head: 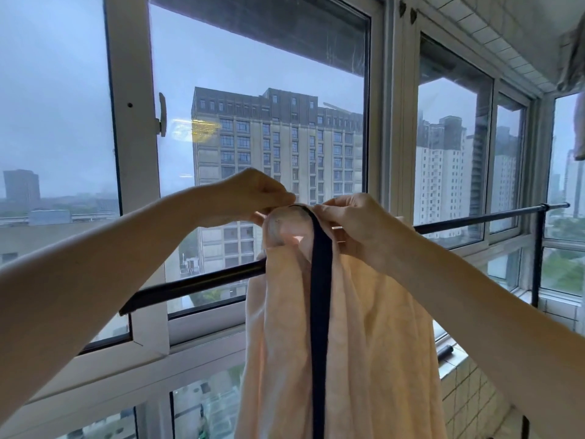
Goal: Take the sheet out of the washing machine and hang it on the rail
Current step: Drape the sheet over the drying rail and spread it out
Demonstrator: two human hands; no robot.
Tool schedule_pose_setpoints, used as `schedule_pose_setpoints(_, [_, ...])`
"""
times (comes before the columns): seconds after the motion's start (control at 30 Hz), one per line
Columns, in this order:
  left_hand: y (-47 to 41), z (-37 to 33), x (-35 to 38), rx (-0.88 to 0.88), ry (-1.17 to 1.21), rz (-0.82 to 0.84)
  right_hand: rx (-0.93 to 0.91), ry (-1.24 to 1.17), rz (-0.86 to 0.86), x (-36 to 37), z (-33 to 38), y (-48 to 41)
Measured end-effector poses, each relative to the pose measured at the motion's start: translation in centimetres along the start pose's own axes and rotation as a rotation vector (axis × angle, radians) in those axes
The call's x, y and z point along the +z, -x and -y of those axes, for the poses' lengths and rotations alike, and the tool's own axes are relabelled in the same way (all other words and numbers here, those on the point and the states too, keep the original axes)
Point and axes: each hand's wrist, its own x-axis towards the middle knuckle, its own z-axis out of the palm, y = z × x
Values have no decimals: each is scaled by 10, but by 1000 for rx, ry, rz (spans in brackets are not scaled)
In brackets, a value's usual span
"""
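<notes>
**Two arms raised, hands close together**

Both bare forearms stretched up and forward, converging. The left hand (253,194) had its fingers curled, pinching the top of the sheet (364,327); the right hand (354,226), just beside it, pinched the same edge.

The rail (196,285) runs across in front of the windows (259,122), lower at your left and higher at your right. The sheet (364,327) hangs before it near the middle. Its top sits above the rail, pinched between your left hand (250,194) and right hand (354,226).
</notes>
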Motion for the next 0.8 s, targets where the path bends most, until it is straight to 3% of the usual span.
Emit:
schedule_pose_setpoints(0.17, [7, 8, 0, -82, -102, 66, -73, 26, 57, 11, 1, 4])
schedule_pose_setpoints(0.3, [14, 9, -5, -161, -90, 107, -182, 351, 193, 20, -2, 11])
schedule_pose_setpoints(0.43, [22, 19, -19, -222, -53, 184, -354, 592, 99, 26, -5, 15])
schedule_pose_setpoints(0.53, [29, 29, -32, -171, 9, 272, -377, 544, 53, 25, -7, 12])
schedule_pose_setpoints(0.7, [36, 39, -37, -145, 280, 211, -142, 204, 90, 24, -8, 12])
schedule_pose_setpoints(0.8, [39, 40, -35, -134, 356, 200, -176, 289, 88, 32, -8, 11])
